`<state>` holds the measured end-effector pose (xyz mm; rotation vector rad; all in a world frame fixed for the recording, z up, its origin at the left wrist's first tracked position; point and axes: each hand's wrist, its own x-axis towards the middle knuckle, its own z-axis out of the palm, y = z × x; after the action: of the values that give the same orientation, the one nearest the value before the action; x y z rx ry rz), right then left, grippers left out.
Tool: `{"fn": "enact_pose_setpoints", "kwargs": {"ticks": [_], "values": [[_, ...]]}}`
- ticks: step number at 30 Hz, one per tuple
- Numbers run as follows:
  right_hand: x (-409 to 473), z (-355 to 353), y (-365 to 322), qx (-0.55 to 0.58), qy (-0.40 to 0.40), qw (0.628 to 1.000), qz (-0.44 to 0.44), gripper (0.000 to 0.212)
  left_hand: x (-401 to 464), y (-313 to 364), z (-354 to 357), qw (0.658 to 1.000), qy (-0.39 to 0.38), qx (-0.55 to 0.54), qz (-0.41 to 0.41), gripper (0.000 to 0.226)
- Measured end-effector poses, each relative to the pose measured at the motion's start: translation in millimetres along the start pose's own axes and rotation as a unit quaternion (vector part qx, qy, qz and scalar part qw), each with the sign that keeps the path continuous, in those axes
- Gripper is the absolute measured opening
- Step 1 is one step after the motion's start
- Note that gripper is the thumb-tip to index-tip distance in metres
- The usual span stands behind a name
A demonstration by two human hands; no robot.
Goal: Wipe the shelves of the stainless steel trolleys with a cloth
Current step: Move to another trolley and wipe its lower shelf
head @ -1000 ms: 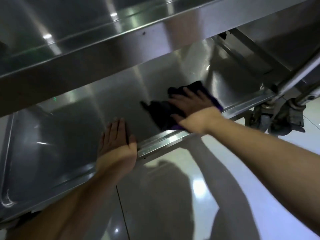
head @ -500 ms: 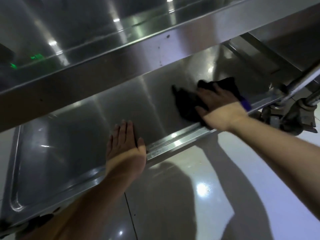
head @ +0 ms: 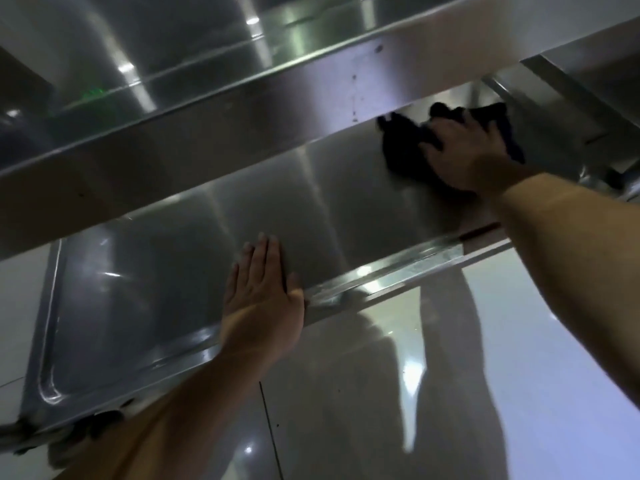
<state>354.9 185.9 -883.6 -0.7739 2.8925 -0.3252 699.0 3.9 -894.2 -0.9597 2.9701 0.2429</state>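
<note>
Lower steel shelf (head: 145,306): left hand (head: 261,299) flat, right hand (head: 467,154) spread on dark cloth (head: 405,150).

The right hand (head: 467,157) lies flat, fingers spread, on a dark cloth (head: 407,150) and presses it onto the lower shelf (head: 156,289) near the shelf's far right end, partly under the front edge of the upper shelf (head: 207,140). The left hand (head: 263,292) rests palm down with straight fingers on the lower shelf's near rim, well apart from the cloth. Below the rim lies a glossy tiled floor (head: 346,410) that carries the shadows of both arms.
</note>
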Motion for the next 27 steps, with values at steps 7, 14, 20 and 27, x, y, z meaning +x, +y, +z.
{"fn": "enact_pose_setpoints", "kwargs": {"ticks": [7,14,20,27], "values": [[1.6,-7.0,27.9,0.022,0.045,0.991,0.126,0.055,-0.5,1.3,-2.0,1.0,-0.012,0.013,0.0,0.077],[-47.4,41.5,-136.7,-0.037,-0.034,0.95,-0.307,0.056,-2.2,7.0,-9.1,0.999,-0.026,0.015,-0.012,0.074],[-30.5,40.2,-167.1,-0.045,-0.074,0.929,-0.361,0.053,-0.9,3.6,-8.2,0.999,-0.038,0.022,-0.014,0.069],[70.6,-7.6,-41.0,0.074,-0.134,0.985,0.073,0.044,-0.8,2.8,-5.6,1.0,-0.025,0.01,-0.005,0.077]]}}
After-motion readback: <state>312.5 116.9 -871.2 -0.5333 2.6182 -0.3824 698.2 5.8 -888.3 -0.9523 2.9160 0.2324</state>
